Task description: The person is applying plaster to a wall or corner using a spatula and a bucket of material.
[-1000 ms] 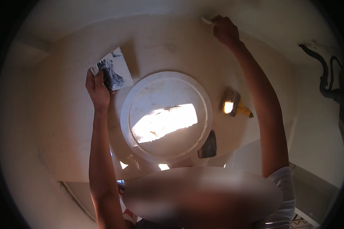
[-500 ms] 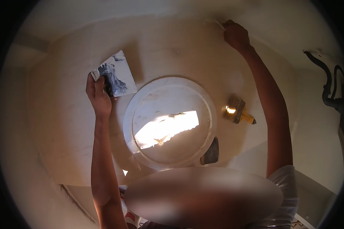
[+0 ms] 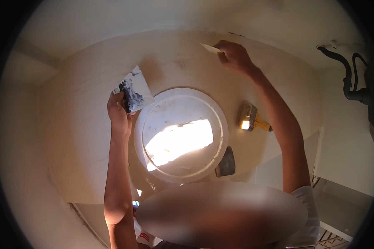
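My left hand (image 3: pixel 119 114) is closed on the lower left edge of a flat, whitish, four-sided board (image 3: pixel 143 85). Dark grey and white paste is smeared across its face. At the far side, my right hand (image 3: pixel 234 56) grips a thin, pale scraper (image 3: pixel 211 48), its blade pointing left, apart from the board. Below and between the hands lies a large round white lid or disc (image 3: pixel 183 93) with a raised ring, brightly sunlit in its middle. The board's corner overlaps the disc's upper left rim in this view.
Right of the disc lies a wide brush-like tool (image 3: pixel 248 116) with a yellow handle. A dark flat piece (image 3: pixel 227 161) sits by the disc's lower right rim. Dark bent pipes (image 3: pixel 345 74) run along the right wall. A blurred oval covers the lower middle.
My right hand with the scraper has come left and nearer from the far right edge. My left hand and the board have shifted slightly right and nearer.
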### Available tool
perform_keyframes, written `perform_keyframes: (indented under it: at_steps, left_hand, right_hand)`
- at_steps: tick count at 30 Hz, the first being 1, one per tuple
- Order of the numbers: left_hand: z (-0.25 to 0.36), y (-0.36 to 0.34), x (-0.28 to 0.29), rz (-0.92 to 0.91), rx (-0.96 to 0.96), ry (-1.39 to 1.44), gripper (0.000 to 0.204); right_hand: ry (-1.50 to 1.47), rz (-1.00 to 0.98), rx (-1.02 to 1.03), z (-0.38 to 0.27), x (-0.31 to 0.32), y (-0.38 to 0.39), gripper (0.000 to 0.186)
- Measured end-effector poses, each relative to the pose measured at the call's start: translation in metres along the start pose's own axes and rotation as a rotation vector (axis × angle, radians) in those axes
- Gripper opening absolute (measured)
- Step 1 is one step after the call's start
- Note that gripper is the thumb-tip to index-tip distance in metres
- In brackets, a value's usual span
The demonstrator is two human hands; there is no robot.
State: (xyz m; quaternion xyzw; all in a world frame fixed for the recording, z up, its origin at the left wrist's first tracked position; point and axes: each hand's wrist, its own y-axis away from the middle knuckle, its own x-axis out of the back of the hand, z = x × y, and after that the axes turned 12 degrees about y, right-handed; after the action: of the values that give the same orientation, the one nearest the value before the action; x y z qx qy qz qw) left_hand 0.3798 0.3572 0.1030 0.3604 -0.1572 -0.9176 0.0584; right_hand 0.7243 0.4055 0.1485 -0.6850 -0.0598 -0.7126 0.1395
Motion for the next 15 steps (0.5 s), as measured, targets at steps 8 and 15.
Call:
perform_keyframes:
  at_steps: [8, 15]
  left_hand:
    - [-0.011, 0.108, -0.055, 0.066, 0.465, 0.261, 0.016]
    - [0.013, 0.124, -0.059, -0.141, 0.180, -0.186, 0.013]
  right_hand:
    - [-0.180, 0.420, 0.307, -0.149, 0.059, 0.130, 0.047]
    - [-0.089, 0.332, 0.303, -0.122, 0.108, 0.135, 0.046]
